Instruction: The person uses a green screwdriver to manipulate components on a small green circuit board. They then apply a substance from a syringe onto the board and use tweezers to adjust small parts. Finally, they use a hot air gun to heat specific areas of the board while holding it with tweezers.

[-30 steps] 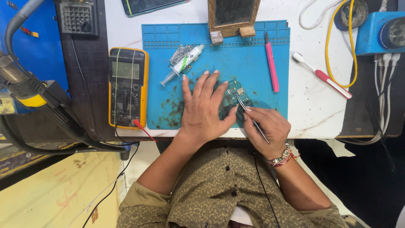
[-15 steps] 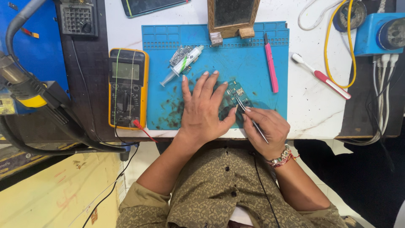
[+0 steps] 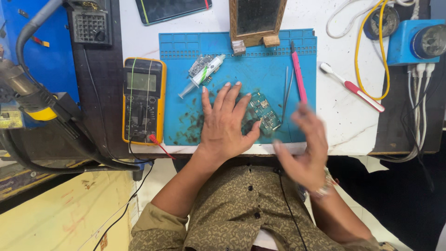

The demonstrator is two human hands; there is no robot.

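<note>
Green board: small circuit board (image 3: 264,110) on blue silicone mat (image 3: 278,65).
Left hand (image 3: 225,125): flat, fingers spread, thumb touching board.
Right hand (image 3: 304,148): blurred, open, empty, beside metal tweezers (image 3: 287,93).

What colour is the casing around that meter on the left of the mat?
Yellow-orange around a dark grey face: the meter shows clearly in the head view, left of the blue mat.

A small green circuit board (image 3: 264,110) lies flat, slightly angled, on the stained blue mat (image 3: 195,74), tweezers (image 3: 288,90) just beside.
</note>
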